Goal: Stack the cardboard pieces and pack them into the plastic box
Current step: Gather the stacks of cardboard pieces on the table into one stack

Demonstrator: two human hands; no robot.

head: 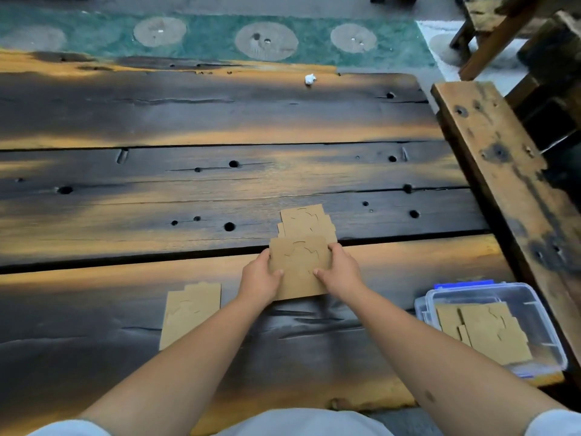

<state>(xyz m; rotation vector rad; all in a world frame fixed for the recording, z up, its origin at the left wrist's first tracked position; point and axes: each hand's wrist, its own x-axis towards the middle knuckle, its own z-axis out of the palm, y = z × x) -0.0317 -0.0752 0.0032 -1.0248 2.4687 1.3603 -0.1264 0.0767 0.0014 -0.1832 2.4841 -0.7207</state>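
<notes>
A brown cardboard piece [298,265] with cut lines is gripped from both sides, my left hand [259,278] on its left edge and my right hand [341,272] on its right edge. Just beyond it lies a small loose pile of cardboard pieces [306,223] on the dark wooden table [188,190]. Another cardboard stack [190,313] rests on the table to the left of my left forearm. The clear plastic box [540,313] sits at the right near the table's edge, open, with several cardboard pieces [487,332] lying flat inside.
A wooden bench [503,171] runs along the table's right side. A crumpled white scrap [310,79] lies at the table's far edge. Beyond is a green patterned rug [213,39]. The box's blue-clipped lid edge [462,284] shows behind the box.
</notes>
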